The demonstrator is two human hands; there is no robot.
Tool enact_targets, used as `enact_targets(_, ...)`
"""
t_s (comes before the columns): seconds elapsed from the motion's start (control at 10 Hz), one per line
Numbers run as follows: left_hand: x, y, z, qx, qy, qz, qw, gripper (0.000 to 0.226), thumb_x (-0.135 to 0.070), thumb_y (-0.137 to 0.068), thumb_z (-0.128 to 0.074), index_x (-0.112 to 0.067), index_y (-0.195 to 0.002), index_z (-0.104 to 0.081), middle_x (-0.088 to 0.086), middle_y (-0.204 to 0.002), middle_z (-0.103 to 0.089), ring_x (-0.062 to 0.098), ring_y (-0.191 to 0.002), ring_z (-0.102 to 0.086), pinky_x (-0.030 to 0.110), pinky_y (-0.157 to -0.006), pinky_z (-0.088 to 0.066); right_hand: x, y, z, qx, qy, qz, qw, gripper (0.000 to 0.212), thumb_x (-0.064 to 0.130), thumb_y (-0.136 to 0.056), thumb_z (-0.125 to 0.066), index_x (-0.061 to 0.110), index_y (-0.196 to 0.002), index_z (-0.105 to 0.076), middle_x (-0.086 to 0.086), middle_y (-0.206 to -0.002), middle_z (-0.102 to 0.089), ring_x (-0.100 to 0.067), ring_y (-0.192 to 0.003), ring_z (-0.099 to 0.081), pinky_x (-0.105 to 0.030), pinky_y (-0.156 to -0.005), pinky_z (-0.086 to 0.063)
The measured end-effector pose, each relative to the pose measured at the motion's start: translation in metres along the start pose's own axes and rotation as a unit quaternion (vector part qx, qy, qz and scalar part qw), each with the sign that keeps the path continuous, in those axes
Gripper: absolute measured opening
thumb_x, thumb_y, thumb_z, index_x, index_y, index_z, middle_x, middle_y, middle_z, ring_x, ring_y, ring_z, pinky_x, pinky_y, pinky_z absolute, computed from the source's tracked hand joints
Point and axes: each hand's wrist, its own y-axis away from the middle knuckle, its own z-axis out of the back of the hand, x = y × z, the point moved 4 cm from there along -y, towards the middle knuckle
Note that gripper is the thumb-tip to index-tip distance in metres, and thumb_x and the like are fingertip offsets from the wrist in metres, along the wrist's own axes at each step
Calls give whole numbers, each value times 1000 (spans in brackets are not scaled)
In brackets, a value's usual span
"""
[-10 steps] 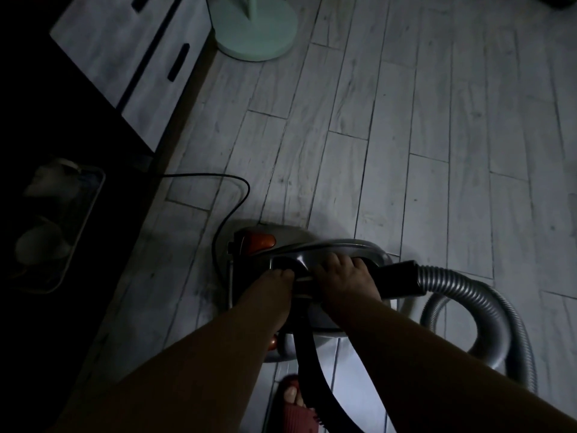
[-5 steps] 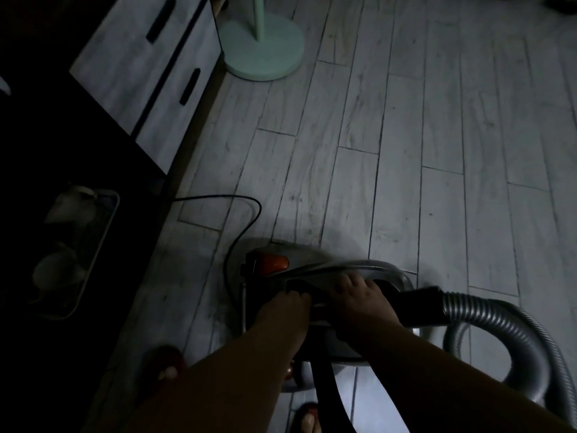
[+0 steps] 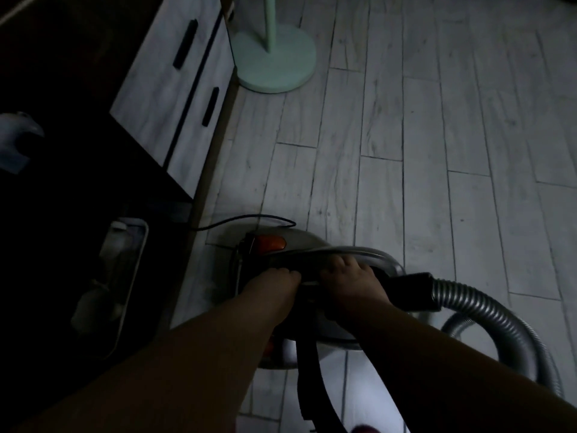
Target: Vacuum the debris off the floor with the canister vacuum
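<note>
I'm looking down at the canister vacuum [image 3: 301,239], which is sitting on the plank floor [image 3: 437,151] at six o'clock in my view. Both hands are gripping its top handle [image 3: 312,260]. The left hand [image 3: 274,285] is curling round the rear end, and the right hand [image 3: 349,282] is wrapping the front, just beside the hose socket.

I'm reading this as positioning the machine, not suction yet, since no nozzle is showing. The next move is calling for one hand to let go and take up the wand, minding the cord.

Counting now:
- one canister
- one ribbed hose [image 3: 487,317], looping off at four o'clock
- one power cord [image 3: 243,218], trailing toward nine o'clock
- one orange button [image 3: 270,243]
- two drawer handles [image 3: 185,43] at eleven o'clock
- one mint round base [image 3: 274,64] at twelve

Debris: it's too dim and I'm spotting none.
</note>
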Motion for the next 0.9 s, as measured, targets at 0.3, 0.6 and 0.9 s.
enact_targets(0.3, 96, -5, 51, -11, -21, 19, 1000, 32, -10, -90, -50, -5, -122, -46, 16, -126, -50, 34, -114, -51, 40, -92, -44, 64, -72, 53, -29, -15, -6, 999, 47, 32, -89, -58, 17, -133, -49, -9, -140, -35, -30, -128, -34, -42, -102, -34)
enact_targets(0.6, 154, -13, 67, -30, -12, 39, 999, 30, -11, -92, -48, -6, -121, -47, 15, -126, -51, 34, -115, -53, 40, -93, -43, 100, -123, 73, -15, -21, -10, 1000, 52, 31, -86, -64, 18, -134, -50, -8, -138, -36, -29, -129, -34, -44, -103, -36)
enact_targets(0.9, 170, -13, 64, -45, -4, 42, 998, 29, -11, -91, -50, -9, -120, -47, 13, -125, -52, 32, -113, -54, 39, -92, -44, 111, -131, 73, -30, -13, -3, 999, 50, 34, -87, -62, 20, -133, -50, -7, -138, -35, -29, -127, -34, -42, -101, -37)
